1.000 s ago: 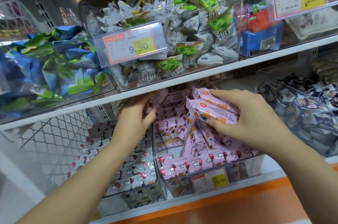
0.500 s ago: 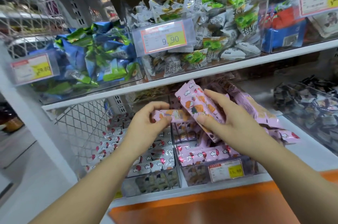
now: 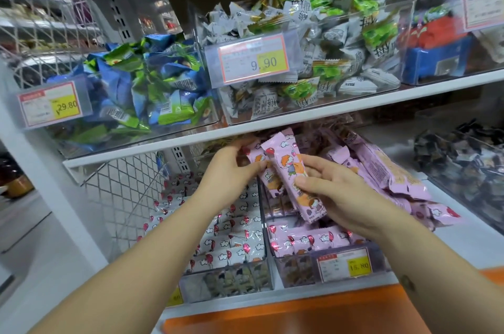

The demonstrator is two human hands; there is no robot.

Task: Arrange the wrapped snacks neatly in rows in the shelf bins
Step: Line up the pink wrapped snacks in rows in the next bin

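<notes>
1. Progress check: one flat row of pink wrapped snacks (image 3: 308, 241) is already laid just behind the 15.80 price tag (image 3: 345, 265), at the front of the clear bin (image 3: 297, 273). So the job can be called started, but nowhere near finished.
2. Still to be sorted: a loose heap of pink packets (image 3: 387, 172) is slumped up and to the right of the tag. A few seem to be spilled past the bin's side onto the shelf (image 3: 458, 235). The space farther back above the tag is mostly hidden by the hands, so its state can't be told.
3. A small bunch of packets (image 3: 289, 170) is held well above the tag, tilted, with the top ends pointed up and left.
4. The bunch is gripped by the right hand (image 3: 341, 192), thumb laid on top and fingers curled underneath. The upper end of the leftmost packet is pinched by the left hand (image 3: 231, 170).
5. Looks-wise: slim oblong pillow packs in glossy pink film, printed with a cartoon kid, red balloons and white clouds. They're probably light and a bit slippery.
6. Left of the tag, the white packets (image 3: 234, 235) in the next bin look lined up already.
</notes>
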